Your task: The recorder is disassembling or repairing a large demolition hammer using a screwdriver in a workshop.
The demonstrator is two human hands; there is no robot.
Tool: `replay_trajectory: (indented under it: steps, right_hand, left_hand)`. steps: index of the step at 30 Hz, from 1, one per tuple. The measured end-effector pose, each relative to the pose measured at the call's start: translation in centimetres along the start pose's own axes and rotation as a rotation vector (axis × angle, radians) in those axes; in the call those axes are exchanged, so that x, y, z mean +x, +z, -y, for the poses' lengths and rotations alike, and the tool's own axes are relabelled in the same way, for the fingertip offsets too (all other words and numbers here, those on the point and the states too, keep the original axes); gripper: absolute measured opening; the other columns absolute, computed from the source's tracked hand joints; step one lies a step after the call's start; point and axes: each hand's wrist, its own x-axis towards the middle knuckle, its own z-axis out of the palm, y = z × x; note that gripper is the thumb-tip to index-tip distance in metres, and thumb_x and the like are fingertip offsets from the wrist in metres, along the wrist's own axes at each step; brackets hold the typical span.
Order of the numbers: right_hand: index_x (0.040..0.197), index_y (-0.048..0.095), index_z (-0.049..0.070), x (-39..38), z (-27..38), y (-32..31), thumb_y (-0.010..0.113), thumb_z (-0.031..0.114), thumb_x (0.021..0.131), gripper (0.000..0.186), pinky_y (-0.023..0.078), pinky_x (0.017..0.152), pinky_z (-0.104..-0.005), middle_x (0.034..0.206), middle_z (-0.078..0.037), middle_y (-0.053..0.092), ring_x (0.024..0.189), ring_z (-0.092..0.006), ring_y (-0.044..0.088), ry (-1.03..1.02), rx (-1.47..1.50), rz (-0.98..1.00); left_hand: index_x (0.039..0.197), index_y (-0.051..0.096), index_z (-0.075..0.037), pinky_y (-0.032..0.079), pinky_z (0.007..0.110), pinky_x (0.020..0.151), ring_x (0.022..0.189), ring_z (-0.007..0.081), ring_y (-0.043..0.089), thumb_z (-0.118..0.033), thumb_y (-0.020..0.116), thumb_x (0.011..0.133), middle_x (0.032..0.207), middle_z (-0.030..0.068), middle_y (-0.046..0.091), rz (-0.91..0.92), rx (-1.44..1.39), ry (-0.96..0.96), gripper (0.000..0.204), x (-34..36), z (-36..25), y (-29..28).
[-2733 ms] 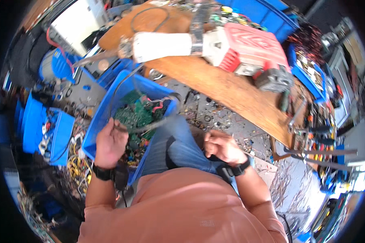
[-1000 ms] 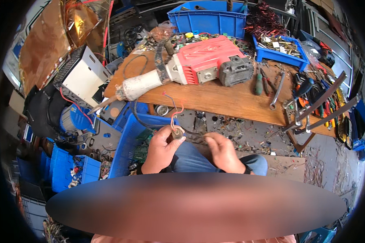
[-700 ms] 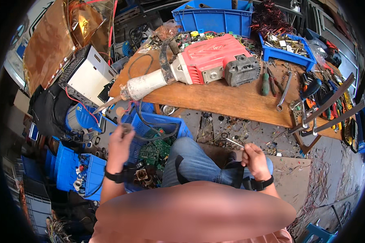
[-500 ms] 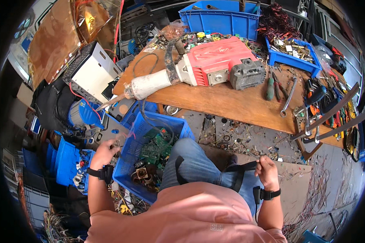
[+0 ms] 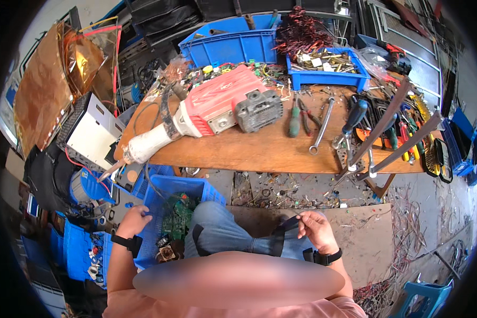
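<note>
My left hand (image 5: 136,218) is over the left rim of a blue plastic crate (image 5: 156,194), its fingers curled; whether anything small is between them cannot be made out. Green circuit boards (image 5: 176,218) lie in the crate, with a brownish square coil-like part (image 5: 167,253) nearer me. Above my right knee, my right hand (image 5: 316,230) is closed, thumb against fingers, on something thin that I cannot make out. Dark straps (image 5: 277,241) cross my jeans close to its fingertips. On the wooden table (image 5: 233,155) ahead lies a red and grey demolition hammer (image 5: 217,100), apart from both hands.
Pliers (image 5: 308,115), a green-handled screwdriver (image 5: 294,122) and a wrench (image 5: 323,127) lie on the table. Behind are a blue bin (image 5: 230,47) and a blue tray (image 5: 331,79) of metal pieces. Scraps and wires litter the floor. A blue stool (image 5: 424,297) stands at lower right.
The view has swung to the right, so the table and crate appear further left. A small roundish piece and a pinkish blur by my left hand no longer show. My right hand stays closed.
</note>
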Motion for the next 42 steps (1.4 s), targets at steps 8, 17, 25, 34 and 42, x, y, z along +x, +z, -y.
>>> replay_trajectory:
  steps: [8,17,25,34,42]
  right_hand:
    - [0.099,0.057,-0.003,0.6,1.3,-1.9,0.049,0.012,0.092,0.019,0.051,0.06,-0.0243,0.076,-0.006,0.06,0.062,-0.0129,0.058,0.065,-0.124,0.115]
    - [0.095,0.059,0.001,6.3,5.4,1.7,0.049,0.011,0.091,0.015,0.047,0.061,-0.0219,0.077,-0.001,0.06,0.065,-0.009,0.057,0.109,-0.258,0.222]
    - [0.096,0.058,-0.001,6.8,7.7,5.3,0.049,0.01,0.092,0.014,0.048,0.065,-0.0218,0.078,-0.002,0.061,0.068,-0.0085,0.057,0.035,-0.313,0.18]
    - [0.09,0.059,-0.001,6.7,7.5,10.8,0.051,0.014,0.091,0.017,0.044,0.057,-0.0216,0.07,-0.003,0.059,0.06,-0.009,0.054,-0.068,-0.344,-0.032]
    - [0.093,0.059,0.0,11.9,5.1,19.8,0.047,0.018,0.093,0.022,0.046,0.056,-0.0229,0.07,-0.005,0.061,0.06,-0.0126,0.057,-0.175,-0.09,-0.227]
  left_hand:
    - [0.093,0.062,0.001,0.047,0.031,0.064,0.071,0.0205,0.058,-0.01,0.068,0.073,0.077,0.012,0.06,0.056,-0.102,0.315,0.023,4.9,-17.8,-6.6]
    - [0.095,0.061,-0.001,0.049,0.028,0.067,0.075,0.015,0.061,-0.015,0.067,0.077,0.081,0.0089,0.063,0.453,-0.11,0.651,0.024,10.3,-29.9,-11.5]
    - [0.098,0.062,0.0,0.048,0.027,0.07,0.076,0.015,0.06,-0.018,0.065,0.08,0.086,0.0092,0.064,0.651,-0.349,0.664,0.026,11.6,-28.3,-6.5]
    - [0.094,0.063,0.0,0.047,0.023,0.062,0.067,0.009,0.057,-0.01,0.067,0.078,0.074,0.0062,0.063,0.518,-0.667,0.915,0.019,11.5,-22.7,-3.2]
    - [0.097,0.059,0.001,0.042,0.021,0.053,0.062,0.0051,0.051,-0.022,0.054,0.09,0.07,-0.001,0.057,0.518,-1.179,0.626,0.025,11.4,-23.0,1.5]
